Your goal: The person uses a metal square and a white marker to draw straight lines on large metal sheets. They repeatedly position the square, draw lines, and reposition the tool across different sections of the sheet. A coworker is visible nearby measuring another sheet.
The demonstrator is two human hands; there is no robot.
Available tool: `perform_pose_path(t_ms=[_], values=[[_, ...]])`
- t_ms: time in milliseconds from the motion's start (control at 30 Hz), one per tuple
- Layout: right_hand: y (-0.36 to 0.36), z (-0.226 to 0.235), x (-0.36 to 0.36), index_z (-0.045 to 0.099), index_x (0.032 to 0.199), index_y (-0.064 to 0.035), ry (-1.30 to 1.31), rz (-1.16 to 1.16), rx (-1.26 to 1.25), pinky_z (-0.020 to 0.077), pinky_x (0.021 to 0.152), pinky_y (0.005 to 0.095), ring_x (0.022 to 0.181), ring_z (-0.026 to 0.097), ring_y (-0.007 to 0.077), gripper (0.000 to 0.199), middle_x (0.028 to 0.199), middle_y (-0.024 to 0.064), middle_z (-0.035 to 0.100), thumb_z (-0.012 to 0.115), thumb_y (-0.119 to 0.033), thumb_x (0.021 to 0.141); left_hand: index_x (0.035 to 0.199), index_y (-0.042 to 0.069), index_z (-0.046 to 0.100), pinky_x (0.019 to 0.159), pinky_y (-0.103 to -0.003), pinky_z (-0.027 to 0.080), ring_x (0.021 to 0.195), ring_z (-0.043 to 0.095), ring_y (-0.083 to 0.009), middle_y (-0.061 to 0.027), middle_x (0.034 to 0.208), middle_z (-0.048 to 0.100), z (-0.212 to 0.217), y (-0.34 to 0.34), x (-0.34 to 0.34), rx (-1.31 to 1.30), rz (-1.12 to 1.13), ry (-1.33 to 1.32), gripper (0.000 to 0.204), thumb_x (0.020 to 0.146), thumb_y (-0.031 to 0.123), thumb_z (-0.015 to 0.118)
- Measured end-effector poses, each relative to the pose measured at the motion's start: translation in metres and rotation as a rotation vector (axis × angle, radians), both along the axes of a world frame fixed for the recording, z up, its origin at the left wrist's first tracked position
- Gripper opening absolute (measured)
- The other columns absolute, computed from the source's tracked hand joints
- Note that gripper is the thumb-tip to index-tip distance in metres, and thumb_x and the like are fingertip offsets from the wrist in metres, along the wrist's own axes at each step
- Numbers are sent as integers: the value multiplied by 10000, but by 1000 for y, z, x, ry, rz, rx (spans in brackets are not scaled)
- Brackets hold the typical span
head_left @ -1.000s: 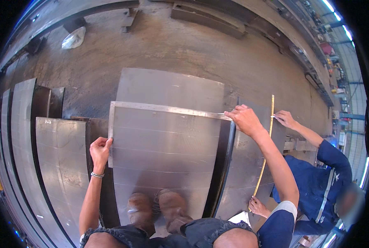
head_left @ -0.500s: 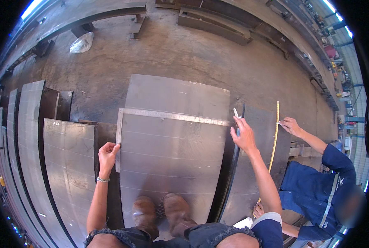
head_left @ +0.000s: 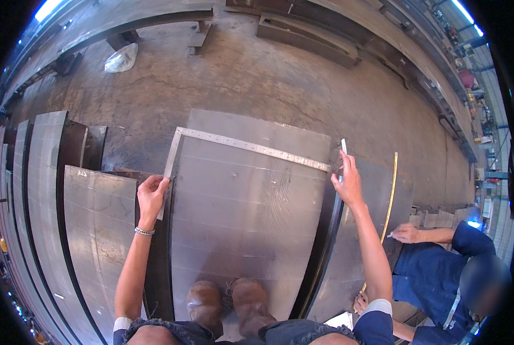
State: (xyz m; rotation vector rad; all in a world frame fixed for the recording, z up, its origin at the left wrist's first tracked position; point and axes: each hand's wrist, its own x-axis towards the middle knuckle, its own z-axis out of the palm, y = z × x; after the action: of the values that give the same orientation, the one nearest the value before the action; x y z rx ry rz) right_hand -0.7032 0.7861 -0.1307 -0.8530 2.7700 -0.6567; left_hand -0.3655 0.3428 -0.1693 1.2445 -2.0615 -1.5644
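Note:
A metal framing square (head_left: 251,146) lies slantwise over a grey steel beam (head_left: 239,218), its long blade crossing the surface and its short leg hanging past the left edge. My left hand (head_left: 152,198) pinches that short leg between thumb and fingers. At the blade's right end, my right hand (head_left: 348,183) is closed around a slim white marking stick (head_left: 344,145); its fingers sit beside the blade's tip, and I cannot tell if they touch it. Thin pale lines cross the beam. Both my boots (head_left: 250,302) stand on its near part.
More steel beams (head_left: 98,224) lie side by side on the left, with dark gaps between. On the right, a co-worker (head_left: 435,276) in dark blue holds a yellow tape measure (head_left: 391,198) along another beam. A clear plastic bag (head_left: 121,58) lies on the far floor.
The square has turned, its corner shifting away from me and off the beam's left edge. My left hand moved farther away with it. The co-worker's marking hand came nearer along the tape.

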Motion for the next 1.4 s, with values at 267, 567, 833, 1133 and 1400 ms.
perform_pose_path(t_ms=[267,567,833,1133,1400], values=[[-8,-7,-21,422,1432,-46,46,-41,-6,514,883,438,999,610,314,704,1233,145,522,684,-20,780,1060,-45,725,665,-231,500,715,626,-70,-48,785,718,-3,13,-13,-74,10,-44,275,864,141,776],[-10,-10,-21,457,1411,-36,111,-20,-15,494,893,443,1020,591,347,663,1234,156,544,682,-43,788,1079,-81,715,689,-222,510,765,626,-65,-54,852,732,3,15,-12,-89,-7,-127,310,878,147,774],[-13,-6,-21,455,1416,-50,170,7,12,469,946,434,1106,569,364,672,1274,161,533,679,-58,783,1020,-68,731,673,-237,516,727,653,-80,-66,784,732,4,12,-14,-65,-3,-118,289,857,162,791],[-46,42,-11,721,1037,-38,294,-112,-212,536,764,353,825,683,274,145,897,108,712,635,-83,929,998,-67,733,661,-229,511,712,647,-78,-62,779,729,-1,12,-13,-41,-13,-106,268,861,158,784],[-139,50,9,686,1153,-79,120,21,-454,542,757,377,862,695,281,239,969,116,729,641,-76,919,974,-60,738,646,-229,504,706,641,-75,-56,762,725,-1,14,-15,-8,4,-82,255,841,149,797]])
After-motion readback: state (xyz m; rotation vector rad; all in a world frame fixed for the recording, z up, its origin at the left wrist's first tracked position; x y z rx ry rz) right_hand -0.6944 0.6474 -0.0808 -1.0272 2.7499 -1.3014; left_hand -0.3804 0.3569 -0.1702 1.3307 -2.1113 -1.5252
